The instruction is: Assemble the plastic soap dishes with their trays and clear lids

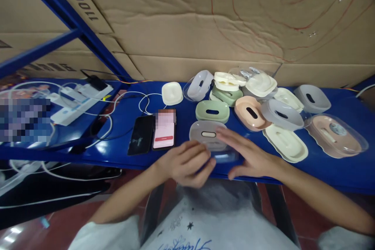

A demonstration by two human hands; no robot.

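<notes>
A grey plastic soap box (196, 131) with a pale oval piece (208, 134) in its slot stands near the table's front edge. Over its right end my right hand (252, 158) reaches with the fingers stretched out, their tips at or just above the box; whether they touch it I cannot tell. My left hand (187, 164) is closed in front of the box, fingers curled in; anything inside them is hidden. A clear plastic part (224, 157) shows between the hands, partly covered and blurred. Just behind the grey box sits a green soap box (212, 112).
Several soap boxes and trays in grey, peach (249, 115) and cream (285, 144) crowd the right side of the blue table (117, 105). Two phones (140, 134) lie left of my hands. White cables and a power strip (73, 105) spread at the left; cardboard (175, 31) stands behind.
</notes>
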